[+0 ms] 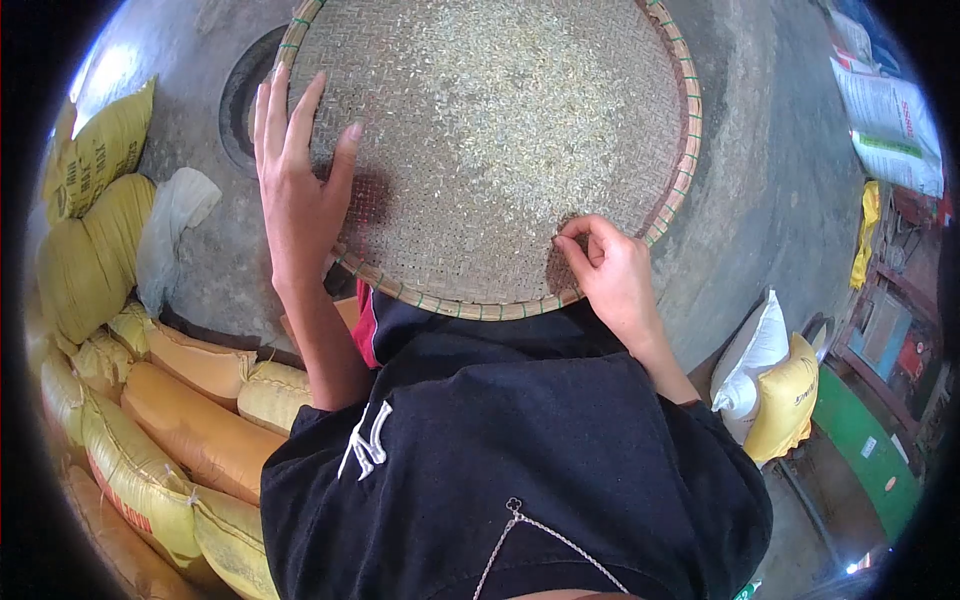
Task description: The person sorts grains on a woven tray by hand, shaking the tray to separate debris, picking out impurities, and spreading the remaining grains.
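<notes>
A round woven tray (pixel 420 245) with a bound rim rests at the lap. Pale grains (pixel 540 110) lie spread over its middle and upper right part. My left hand (pixel 298 170) lies over the tray's left rim, its fingers apart and pointing away from me. Near the lower right rim, my right hand (pixel 605 262) is over the weave at the lower edge of the grains, thumb and forefinger pinched together. Whatever is between those fingertips is too small to make out.
Full yellow and orange sacks (pixel 190 400) are stacked at the left, beside a clear plastic bag (pixel 175 235). A dark ring-shaped object (pixel 235 105) sits partly under the tray. White and yellow sacks (pixel 785 400) stand at the right near a green panel (pixel 865 450).
</notes>
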Action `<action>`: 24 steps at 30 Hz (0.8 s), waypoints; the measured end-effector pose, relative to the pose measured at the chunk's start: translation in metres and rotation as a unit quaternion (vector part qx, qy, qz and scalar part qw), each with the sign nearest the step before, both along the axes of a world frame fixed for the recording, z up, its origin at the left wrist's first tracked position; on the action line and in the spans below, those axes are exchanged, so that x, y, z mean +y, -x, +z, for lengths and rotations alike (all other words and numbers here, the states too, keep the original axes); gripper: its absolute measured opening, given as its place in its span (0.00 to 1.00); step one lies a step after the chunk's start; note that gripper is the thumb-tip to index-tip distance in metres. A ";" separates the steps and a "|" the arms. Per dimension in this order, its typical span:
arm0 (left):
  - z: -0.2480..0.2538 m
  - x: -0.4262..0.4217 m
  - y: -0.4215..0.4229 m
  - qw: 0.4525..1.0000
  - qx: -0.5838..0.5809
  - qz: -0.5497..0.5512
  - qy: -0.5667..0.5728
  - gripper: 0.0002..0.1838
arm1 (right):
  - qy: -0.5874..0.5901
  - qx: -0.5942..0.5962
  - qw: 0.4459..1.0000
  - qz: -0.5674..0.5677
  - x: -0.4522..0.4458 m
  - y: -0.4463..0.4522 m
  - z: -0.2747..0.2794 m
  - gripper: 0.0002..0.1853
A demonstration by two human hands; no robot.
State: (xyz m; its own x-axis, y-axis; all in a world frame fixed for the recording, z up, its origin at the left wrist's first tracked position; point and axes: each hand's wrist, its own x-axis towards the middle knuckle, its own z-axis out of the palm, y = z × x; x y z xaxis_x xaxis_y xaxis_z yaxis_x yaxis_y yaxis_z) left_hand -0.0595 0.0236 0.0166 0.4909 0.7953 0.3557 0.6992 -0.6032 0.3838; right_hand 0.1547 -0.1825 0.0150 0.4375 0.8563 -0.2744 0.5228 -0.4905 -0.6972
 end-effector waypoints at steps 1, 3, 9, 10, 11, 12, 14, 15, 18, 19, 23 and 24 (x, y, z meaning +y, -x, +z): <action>0.000 0.000 0.000 1.000 0.000 0.001 0.000 0.25 | 0.000 0.000 1.000 0.001 0.000 -0.002 0.001 0.06; 0.000 0.000 0.001 1.000 -0.007 -0.004 0.002 0.25 | 0.044 0.071 0.996 0.005 0.000 -0.008 0.004 0.04; -0.001 0.001 0.001 1.000 -0.010 -0.001 -0.001 0.25 | -0.036 0.733 0.671 -0.107 0.001 -0.034 0.008 0.03; 0.000 0.001 0.000 1.000 -0.011 -0.002 -0.001 0.25 | -0.065 0.834 0.538 -0.105 0.002 -0.036 0.006 0.02; 0.001 0.000 0.000 1.000 -0.015 0.001 0.004 0.25 | -0.073 0.817 0.560 -0.118 0.004 -0.033 0.008 0.06; 0.001 0.000 0.001 1.000 -0.020 0.004 0.008 0.25 | -0.074 0.817 0.560 -0.117 0.005 -0.033 0.008 0.06; 0.002 0.001 0.001 1.000 -0.019 0.007 0.010 0.25 | -0.056 0.619 0.772 -0.134 0.004 -0.031 0.008 0.06; 0.002 0.001 0.001 1.000 -0.019 0.008 0.014 0.24 | -0.030 0.474 0.868 -0.146 0.005 -0.025 0.006 0.06; 0.000 0.002 0.002 1.000 -0.016 0.006 0.008 0.24 | -0.029 0.136 0.988 -0.066 0.007 -0.013 -0.003 0.05; 0.000 0.003 0.002 1.000 -0.016 0.005 0.008 0.24 | -0.022 0.093 0.994 -0.050 0.007 -0.011 -0.004 0.06; 0.000 0.002 0.000 1.000 -0.019 0.008 0.006 0.24 | -0.007 0.042 0.998 -0.046 0.013 -0.003 0.003 0.06; 0.000 0.002 0.001 1.000 -0.019 0.009 0.006 0.24 | -0.016 0.020 0.999 -0.038 0.014 -0.002 0.003 0.06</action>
State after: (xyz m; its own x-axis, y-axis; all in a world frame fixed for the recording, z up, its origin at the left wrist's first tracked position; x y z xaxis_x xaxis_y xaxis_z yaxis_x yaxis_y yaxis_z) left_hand -0.0600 0.0256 0.0169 0.4619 0.8083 0.3651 0.6949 -0.5856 0.4172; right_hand 0.1568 -0.1689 0.0176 0.4902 0.8301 -0.2659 0.4565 -0.5044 -0.7330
